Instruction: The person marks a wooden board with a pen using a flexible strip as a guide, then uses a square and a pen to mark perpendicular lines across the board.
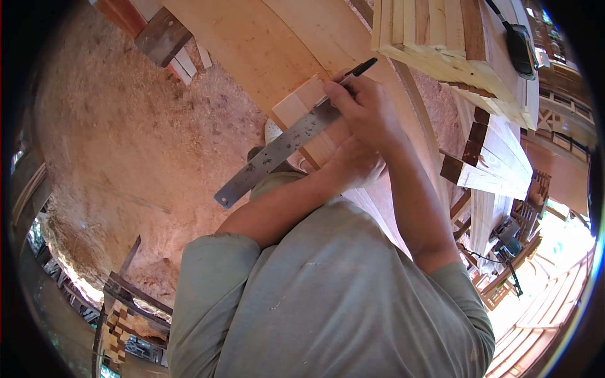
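A metal ruler (271, 154) with dark spots slants across a short pale board (293, 108), its lower end sticking out over the floor. At the ruler's upper end, my right hand (367, 107) is closed around a black pen (361, 67), its fingertips against the metal. My left hand (356, 162) lies at the short board's lower right, partly beneath my right wrist; its fingers are mostly hidden. Under the short board is a wide wooden plank (246, 47).
Stacked thick boards (435, 31) stand at upper right, with a black-handled tool (520, 50) on them. More beams (498, 170) lie at right, near a power tool (506, 230). Dusty ground (145, 138) spreads at left; wood blocks (115, 334) sit lower left.
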Demonstrator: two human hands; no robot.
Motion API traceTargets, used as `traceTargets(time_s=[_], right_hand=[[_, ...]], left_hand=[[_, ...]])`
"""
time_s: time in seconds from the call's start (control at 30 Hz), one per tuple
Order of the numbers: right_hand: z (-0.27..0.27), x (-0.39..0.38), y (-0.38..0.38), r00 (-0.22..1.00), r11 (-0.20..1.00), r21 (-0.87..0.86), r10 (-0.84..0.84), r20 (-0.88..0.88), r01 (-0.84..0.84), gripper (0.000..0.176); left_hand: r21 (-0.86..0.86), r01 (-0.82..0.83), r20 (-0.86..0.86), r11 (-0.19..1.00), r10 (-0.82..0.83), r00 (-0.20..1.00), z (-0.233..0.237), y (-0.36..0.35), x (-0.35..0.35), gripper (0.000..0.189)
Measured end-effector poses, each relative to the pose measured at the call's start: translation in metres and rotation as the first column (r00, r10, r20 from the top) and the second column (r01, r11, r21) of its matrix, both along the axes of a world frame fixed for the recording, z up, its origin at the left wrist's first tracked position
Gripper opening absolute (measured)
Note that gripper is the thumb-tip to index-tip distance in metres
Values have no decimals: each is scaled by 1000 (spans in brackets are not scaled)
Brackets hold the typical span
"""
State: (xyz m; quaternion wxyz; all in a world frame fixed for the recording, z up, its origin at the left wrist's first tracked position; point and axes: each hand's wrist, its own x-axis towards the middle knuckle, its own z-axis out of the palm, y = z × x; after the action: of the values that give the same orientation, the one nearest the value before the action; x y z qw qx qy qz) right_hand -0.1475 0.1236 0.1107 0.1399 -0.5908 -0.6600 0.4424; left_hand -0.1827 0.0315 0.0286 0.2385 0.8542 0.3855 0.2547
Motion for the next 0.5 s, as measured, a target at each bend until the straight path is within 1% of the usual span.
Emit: traceTargets(time_s=[0.03,0.13,0.23,0.27,0.3,0.33,0.37,0.43,0.47,0.5], right_hand=[[-1,-1,1,1000,1000,-1,2,3,-2,38],[-2,-4,2,999,999,31,37,24,-38,37],[-3,-5,2,999,998,31,51,8,-51,36],[-1,-5,2,997,995,75,71,1,-71,35],[1,-6,2,996,989,119,91,-5,-90,34],[2,-6,3,996,989,119,94,-4,-93,34],[3,-6,4,997,991,113,68,20,-70,32],[7,-8,6,998,993,108,43,45,-48,31],[9,-10,6,993,989,116,81,84,-90,30],[11,-11,6,986,984,123,117,123,-132,28]], left_hand=[[13,-28,44,1000,28,999,-1,-1,0,41],[3,-18,86,1000,17,996,-6,-1,4,43],[-14,-22,91,1000,24,996,-7,-1,4,43],[-14,-25,93,1000,26,995,-6,-2,4,43],[-41,-13,21,999,14,1000,-4,-3,4,38],[-68,-4,-51,998,1,999,-2,-3,3,35],[-69,-7,-51,998,3,999,-4,-4,3,35],[95,-32,-42,995,36,998,-8,-5,3,32],[95,-32,-42,995,36,998,-8,-5,4,32],[140,-77,-3,987,79,997,-9,-5,5,31]])
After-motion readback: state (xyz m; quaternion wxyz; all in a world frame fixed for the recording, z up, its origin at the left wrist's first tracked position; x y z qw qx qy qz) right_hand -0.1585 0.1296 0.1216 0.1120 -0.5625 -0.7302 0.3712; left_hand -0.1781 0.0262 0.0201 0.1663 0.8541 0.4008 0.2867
